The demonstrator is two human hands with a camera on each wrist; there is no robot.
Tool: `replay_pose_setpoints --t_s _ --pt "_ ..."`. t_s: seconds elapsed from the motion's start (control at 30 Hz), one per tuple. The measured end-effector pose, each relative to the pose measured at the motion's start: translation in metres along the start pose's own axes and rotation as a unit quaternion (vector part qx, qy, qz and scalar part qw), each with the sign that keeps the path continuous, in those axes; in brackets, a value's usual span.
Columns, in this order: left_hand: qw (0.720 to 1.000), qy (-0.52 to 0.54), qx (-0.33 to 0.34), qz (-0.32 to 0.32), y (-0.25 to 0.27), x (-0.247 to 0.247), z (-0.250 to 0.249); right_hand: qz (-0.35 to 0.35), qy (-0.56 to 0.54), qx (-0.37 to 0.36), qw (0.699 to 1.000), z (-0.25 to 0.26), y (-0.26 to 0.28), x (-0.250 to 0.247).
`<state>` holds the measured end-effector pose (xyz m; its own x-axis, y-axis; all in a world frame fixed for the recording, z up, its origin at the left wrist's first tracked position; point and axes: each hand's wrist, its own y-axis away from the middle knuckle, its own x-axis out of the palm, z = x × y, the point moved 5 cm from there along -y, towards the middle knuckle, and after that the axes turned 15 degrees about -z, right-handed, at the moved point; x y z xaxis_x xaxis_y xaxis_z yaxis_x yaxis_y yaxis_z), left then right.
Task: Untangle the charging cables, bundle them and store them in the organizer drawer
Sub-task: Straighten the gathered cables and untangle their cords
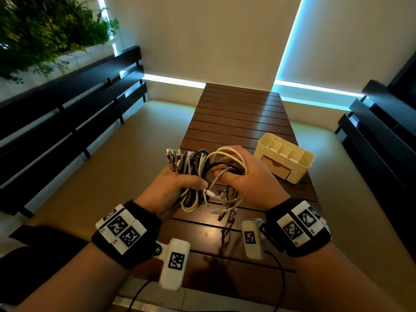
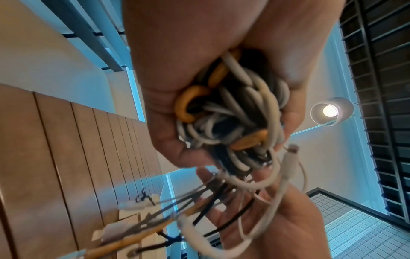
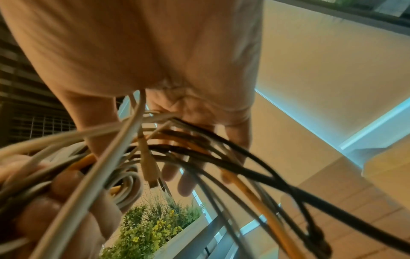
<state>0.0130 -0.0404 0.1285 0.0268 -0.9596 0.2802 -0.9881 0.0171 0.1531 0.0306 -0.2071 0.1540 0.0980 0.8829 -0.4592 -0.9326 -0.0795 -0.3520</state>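
Black slatted benches (image 1: 67, 102) flank the brown slatted table (image 1: 238, 113). On its right side sits the cream organizer (image 1: 284, 157), drawer closed. Above the table, the left hand (image 1: 175, 188) grips the tangled cables (image 1: 202, 174); the right hand (image 1: 245, 174) hooks its fingers through the loops.

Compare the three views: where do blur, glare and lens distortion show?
Head view: sharp cables, walls bowed by the wide lens, sheen on the table. Left wrist view: lamp glares, lower cables blurred. Right wrist view: motion blur smears nearly everything.
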Motion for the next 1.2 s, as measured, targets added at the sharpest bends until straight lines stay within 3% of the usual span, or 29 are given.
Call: replay_pose_setpoints --t_s 0.27,0.43,0.47,0.53,0.6,0.67,0.77,0.87,1.07,1.2 --pt "1.0 0.011 -0.015 0.002 0.003 -0.001 0.002 -0.009 -0.048 0.117 0.992 -0.01 -0.003 0.021" --pt "0.999 -0.005 -0.006 -0.047 -0.006 -0.017 -0.001 0.172 0.05 0.149 0.972 -0.028 -0.005 0.004" --pt "0.998 -0.013 -0.006 -0.062 -0.008 -0.022 -0.002 0.182 0.078 0.147 0.969 -0.029 -0.006 -0.006" --pt "0.997 -0.032 -0.006 -0.076 -0.01 -0.028 -0.002 0.117 0.06 0.129 0.983 -0.021 -0.014 -0.029" --pt "0.996 -0.049 -0.004 -0.076 -0.012 -0.028 -0.002 0.024 0.007 0.068 0.997 -0.004 -0.02 -0.043" --pt "0.996 -0.068 0.004 -0.066 -0.011 -0.022 -0.001 -0.009 -0.004 -0.02 1.0 0.015 -0.021 -0.039" --pt "0.995 -0.095 0.026 -0.027 -0.008 -0.008 -0.002 0.069 0.063 -0.091 0.991 0.039 -0.017 -0.009" --pt "0.996 -0.087 0.031 -0.017 -0.007 -0.005 -0.002 0.146 0.086 -0.072 0.983 0.033 -0.014 0.012" --pt "0.998 -0.059 0.019 -0.031 -0.005 -0.015 -0.003 0.147 0.057 0.005 0.987 0.008 -0.01 0.02" --pt "0.997 -0.06 0.019 -0.036 -0.003 -0.017 -0.002 0.158 0.114 0.012 0.981 -0.001 -0.007 0.022"
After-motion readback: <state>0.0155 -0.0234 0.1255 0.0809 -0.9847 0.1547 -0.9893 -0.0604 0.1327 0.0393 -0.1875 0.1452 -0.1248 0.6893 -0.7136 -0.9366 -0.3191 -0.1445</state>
